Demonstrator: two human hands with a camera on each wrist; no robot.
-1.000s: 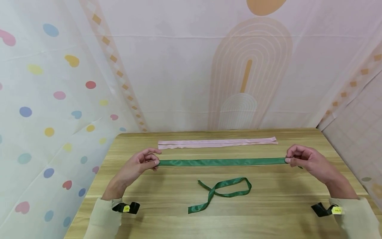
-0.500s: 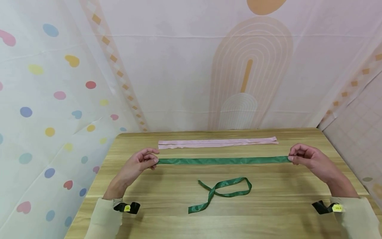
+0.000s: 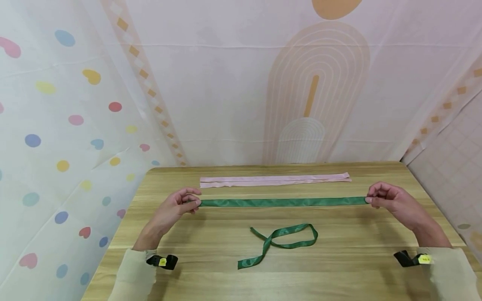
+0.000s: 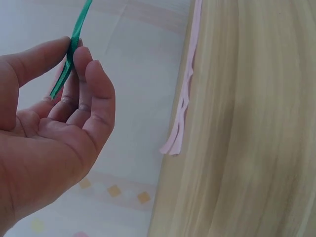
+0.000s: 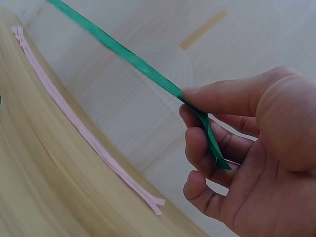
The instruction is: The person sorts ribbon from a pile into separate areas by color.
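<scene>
Pinched between thumb and forefinger of the left hand (image 3: 174, 210) is one end of a green ribbon (image 3: 282, 202), with a short tail seen past the fingers (image 4: 81, 64) in the left wrist view. From there the ribbon is carried straight across, above the wooden table (image 3: 211, 284), to the right hand (image 3: 391, 202), where its other end is gripped between thumb and curled fingers (image 5: 197, 148), a short tail lying across the palm.

Compared with a second ago, the right hand has been drawn slightly outward and the ribbon raised a touch, so the strip is now held taut and level; the stretch is judged to be nearly complete, with both ends kept firmly in the pinch.

Behind the stretched ribbon, a pink ribbon (image 3: 275, 180) is laid flat and doubled along the far part of the table, well apart from both hands. In front, nearer the person, a second green ribbon (image 3: 280, 242) is left in a loose loop, untouched. Patterned curtains (image 3: 67, 125) are hung around the table.
</scene>
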